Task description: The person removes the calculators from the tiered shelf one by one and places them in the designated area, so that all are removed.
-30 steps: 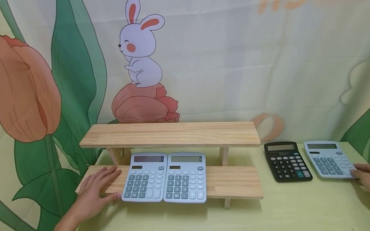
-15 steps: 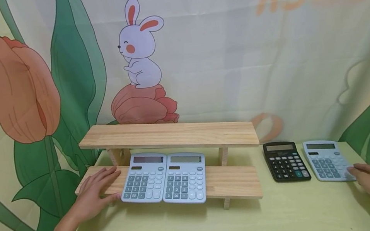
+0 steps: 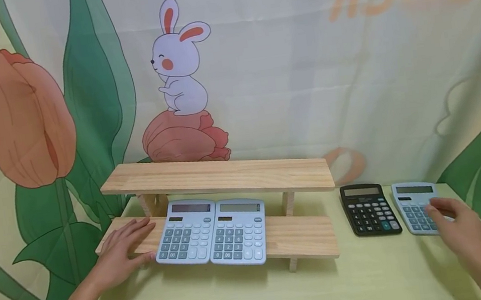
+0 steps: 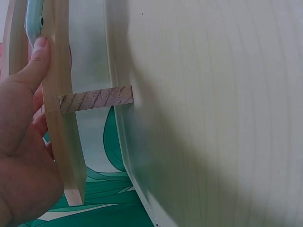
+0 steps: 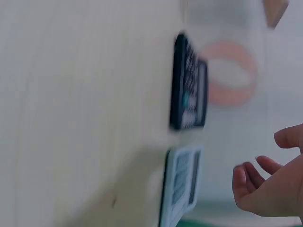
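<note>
My left hand [image 3: 119,252] rests on the left end of the lower wooden shelf [image 3: 302,235], fingers extended over its top. Its thumb tip lies at the edge of a light blue calculator [image 3: 186,233]. A second light blue calculator [image 3: 237,232] stands right beside that one on the same shelf. On the table at the right lies a third light blue calculator [image 3: 413,190], partly covered in the head view by my right hand [image 3: 460,227]. In the right wrist view that hand hovers apart from the calculator, fingers loosely bent, holding nothing. A black calculator [image 3: 370,210] lies just left of it.
Above and behind the lower shelf runs the upper wooden shelf [image 3: 216,176]. A short wooden leg [image 4: 97,98] supports the rack on the pale table [image 3: 314,292]. A printed curtain [image 3: 275,64] with a rabbit and tulips hangs behind.
My right hand has let go of the light blue calculator's right edge and moved left and up over it. The left hand and the calculators on the shelf stay put.
</note>
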The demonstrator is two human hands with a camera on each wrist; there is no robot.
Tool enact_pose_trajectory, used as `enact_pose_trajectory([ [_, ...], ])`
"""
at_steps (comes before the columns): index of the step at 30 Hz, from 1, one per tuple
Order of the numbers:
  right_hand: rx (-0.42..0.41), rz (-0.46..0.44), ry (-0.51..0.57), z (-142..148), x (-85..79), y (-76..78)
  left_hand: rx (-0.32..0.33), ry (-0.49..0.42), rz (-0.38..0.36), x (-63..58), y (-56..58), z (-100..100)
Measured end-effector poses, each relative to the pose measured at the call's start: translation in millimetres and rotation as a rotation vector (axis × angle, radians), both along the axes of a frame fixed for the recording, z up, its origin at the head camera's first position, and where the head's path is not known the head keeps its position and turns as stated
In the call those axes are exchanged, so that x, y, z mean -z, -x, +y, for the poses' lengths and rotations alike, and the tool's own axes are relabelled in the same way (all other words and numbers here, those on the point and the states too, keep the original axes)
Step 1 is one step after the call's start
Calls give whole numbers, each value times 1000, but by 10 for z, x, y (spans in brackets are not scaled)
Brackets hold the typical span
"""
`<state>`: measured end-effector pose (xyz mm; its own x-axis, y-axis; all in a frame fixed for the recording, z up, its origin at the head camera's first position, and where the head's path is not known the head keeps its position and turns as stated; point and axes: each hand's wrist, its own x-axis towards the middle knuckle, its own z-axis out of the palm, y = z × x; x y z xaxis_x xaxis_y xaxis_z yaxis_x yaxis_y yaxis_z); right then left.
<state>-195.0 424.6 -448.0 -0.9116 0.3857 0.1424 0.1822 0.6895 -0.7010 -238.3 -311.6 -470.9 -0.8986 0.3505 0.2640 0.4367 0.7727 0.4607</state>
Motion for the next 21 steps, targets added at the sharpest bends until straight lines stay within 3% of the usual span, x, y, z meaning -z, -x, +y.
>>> enact_pose_trajectory([
  [5, -126, 79, 69, -632, -88, -95, 1, -1, 0, 10, 13, -1],
  [11, -368, 127, 318, -1277, -161, -182, -1, 0, 0, 22, 21, 3],
  [17, -553, -20, 605, -1806, -180, -237, -7, 4, 2, 4, 8, 6],
  [21, -634, -87, 684, -2075, -82, -242, -6, 4, 2, 7, 2, 2],
])
